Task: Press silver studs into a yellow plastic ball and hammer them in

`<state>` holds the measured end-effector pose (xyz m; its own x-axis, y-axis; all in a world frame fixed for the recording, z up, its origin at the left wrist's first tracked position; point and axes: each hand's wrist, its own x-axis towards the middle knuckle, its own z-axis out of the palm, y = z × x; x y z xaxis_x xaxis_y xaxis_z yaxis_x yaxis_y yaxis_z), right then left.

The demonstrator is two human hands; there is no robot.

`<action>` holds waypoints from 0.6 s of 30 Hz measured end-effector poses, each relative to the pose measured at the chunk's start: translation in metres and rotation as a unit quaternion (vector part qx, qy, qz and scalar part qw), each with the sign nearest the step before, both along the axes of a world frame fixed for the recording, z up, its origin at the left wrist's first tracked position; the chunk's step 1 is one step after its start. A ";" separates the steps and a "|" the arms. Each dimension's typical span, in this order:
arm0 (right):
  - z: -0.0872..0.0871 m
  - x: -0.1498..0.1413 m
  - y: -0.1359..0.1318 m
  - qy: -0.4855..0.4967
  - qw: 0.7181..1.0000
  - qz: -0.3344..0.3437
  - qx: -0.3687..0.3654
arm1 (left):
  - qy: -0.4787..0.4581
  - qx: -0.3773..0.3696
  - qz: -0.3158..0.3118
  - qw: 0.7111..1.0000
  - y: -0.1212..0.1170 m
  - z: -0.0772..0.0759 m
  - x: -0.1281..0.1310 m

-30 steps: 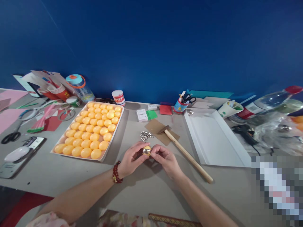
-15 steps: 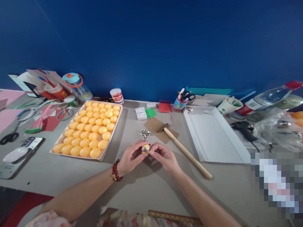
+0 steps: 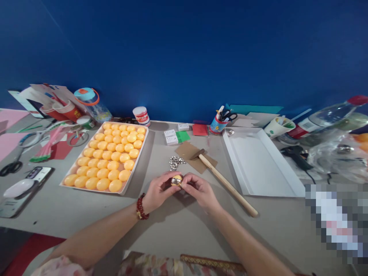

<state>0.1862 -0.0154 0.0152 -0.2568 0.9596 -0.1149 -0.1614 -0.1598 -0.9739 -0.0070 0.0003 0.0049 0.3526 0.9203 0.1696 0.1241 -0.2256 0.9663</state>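
Observation:
My left hand (image 3: pixel 160 191) is closed round an orange ball (image 3: pixel 177 178) whose near side carries shiny silver pieces. The fingertips of my right hand (image 3: pixel 200 190) are pinched at the ball's right side; whatever small thing they hold is too small to make out. Just beyond my hands lies a loose heap of small silver pieces (image 3: pixel 176 163). To the left, a shallow box (image 3: pixel 124 188) holds rows of orange balls (image 3: pixel 107 155), with one gap near its right side.
A wooden-handled hammer (image 3: pixel 228 184) rests across brown cardboard (image 3: pixel 186 151). A white tray (image 3: pixel 263 165) stands at the right, with a silver-covered piece (image 3: pixel 230 132) in its far corner. Small white boxes (image 3: pixel 171 138), a pen cup (image 3: pixel 217 125) and a white-and-red tub (image 3: pixel 141 116) line the back.
Both hands keep nearly the same pose at the ball. The silver-covered side of the ball looks slightly turned; otherwise only a small shift of the camera shows.

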 end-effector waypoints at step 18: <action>0.004 0.000 -0.001 -0.020 1.000 0.005 0.004 | 0.002 0.005 -0.011 1.000 0.001 0.004 -0.001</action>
<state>0.1857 -0.0159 0.0194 -0.2624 0.9579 -0.1167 -0.1212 -0.1527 -0.9808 -0.0075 0.0011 0.0094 0.3733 0.9105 0.1776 0.1235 -0.2385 0.9633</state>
